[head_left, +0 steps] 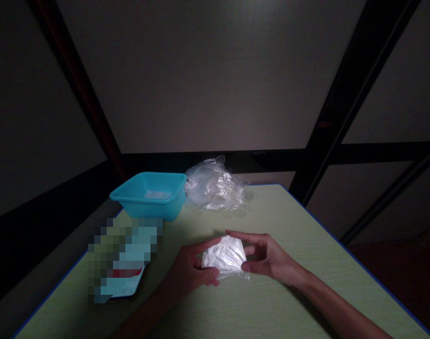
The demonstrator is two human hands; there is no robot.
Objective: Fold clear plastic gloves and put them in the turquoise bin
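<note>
While the shiny wrapped packet (223,255) is held between both hands over the near part of the table (285,306), its left side is pinched by the left hand (193,266), and its top edge and lower right corner are clasped by the right hand (269,256). At that corner, loose film (247,275) sticks out. Whether the table is touched cannot be told. Light, even pressure is probably best used, with the film smoothed flat rather than tugged, since thin plastic could be torn; crumpled bags (216,186) and a blue tub (149,207) are seen beyond
</note>
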